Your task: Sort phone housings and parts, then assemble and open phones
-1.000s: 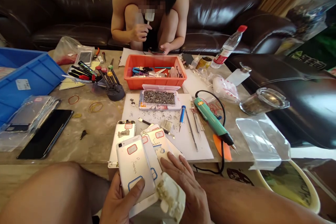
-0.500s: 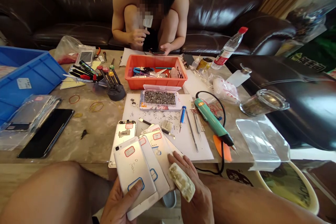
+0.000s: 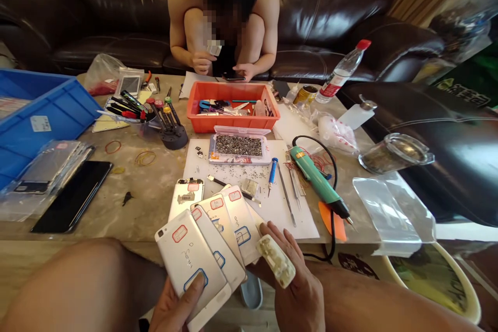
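Note:
Several pale phone back covers [image 3: 190,254], with red and blue outlined stickers and handwriting, are fanned out in my left hand [image 3: 175,306]. Its thumb presses on the front cover and the fingers are behind. My right hand [image 3: 298,275] is at the fan's right side, fingers stretched out and close together near the edge of the rightmost cover [image 3: 241,223]; its thumb is hidden. A pale, yellowish stone-like block [image 3: 276,262] lies across the back of that hand. Beyond the fan, another white phone housing [image 3: 187,197] rests on the white sheet [image 3: 303,218].
Beyond lie an open box of tiny screws [image 3: 239,146], a blue screwdriver [image 3: 273,174], tweezers [image 3: 298,181] and a green electric screwdriver [image 3: 319,176]. An orange tray [image 3: 233,123] stands behind. A black phone [image 3: 73,197] and blue bin [image 3: 46,114] are left. Another person [image 3: 223,26] sits opposite.
The fan has spread wider, with the front cover shifted left and more of the rightmost cover showing. My right hand has moved slightly right. The person opposite has lowered the pale thing they hold.

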Demonstrator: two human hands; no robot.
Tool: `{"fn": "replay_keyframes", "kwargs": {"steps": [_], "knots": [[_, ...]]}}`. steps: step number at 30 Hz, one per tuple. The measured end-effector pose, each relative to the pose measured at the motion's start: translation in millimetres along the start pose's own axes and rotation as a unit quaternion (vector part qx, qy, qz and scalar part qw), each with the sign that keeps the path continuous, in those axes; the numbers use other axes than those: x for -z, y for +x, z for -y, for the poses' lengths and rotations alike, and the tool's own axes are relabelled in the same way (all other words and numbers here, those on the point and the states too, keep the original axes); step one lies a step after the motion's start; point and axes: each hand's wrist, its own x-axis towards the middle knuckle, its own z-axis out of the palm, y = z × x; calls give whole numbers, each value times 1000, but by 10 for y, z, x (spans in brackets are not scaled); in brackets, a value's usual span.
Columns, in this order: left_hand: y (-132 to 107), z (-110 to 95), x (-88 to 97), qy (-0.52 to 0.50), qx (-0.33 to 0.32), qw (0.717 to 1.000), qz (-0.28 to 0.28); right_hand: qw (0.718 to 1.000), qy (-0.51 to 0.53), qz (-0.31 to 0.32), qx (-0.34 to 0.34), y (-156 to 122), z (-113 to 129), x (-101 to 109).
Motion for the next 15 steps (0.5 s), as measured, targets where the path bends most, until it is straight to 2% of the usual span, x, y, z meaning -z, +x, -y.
{"fn": "replay_keyframes", "kwargs": {"steps": [5, 15], "knots": [[15, 28, -5, -7, 10, 1000, 25, 1000, -3, -3, 0, -55, -76, -47], [7, 19, -111, -89, 9, 993, 76, 999, -18, 1, 27, -37, -43, -15]]}}
